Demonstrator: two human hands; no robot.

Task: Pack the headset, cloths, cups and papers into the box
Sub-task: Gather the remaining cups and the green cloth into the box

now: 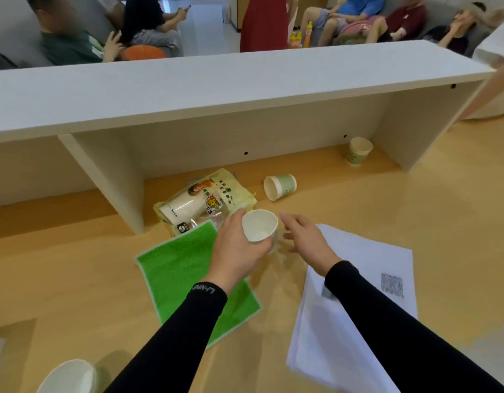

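Observation:
My left hand (239, 245) grips a white paper cup (260, 226) above the wooden desk, its mouth turned toward me. My right hand (307, 236) hovers just right of that cup with fingers extended, holding nothing. A green cloth (177, 268) lies flat under my left forearm. A stack of white papers (367, 282) lies under my right forearm. Another green-banded cup (279, 186) lies on its side farther back. A third cup (358, 151) stands upright under the shelf. A white cup rim (68, 377) shows at the bottom left. No box or headset is in view.
A plastic bag of paper cups (202, 204) lies behind the cloth by the shelf's upright. A long white shelf (217, 89) spans the back of the desk. Several people sit on sofas beyond it.

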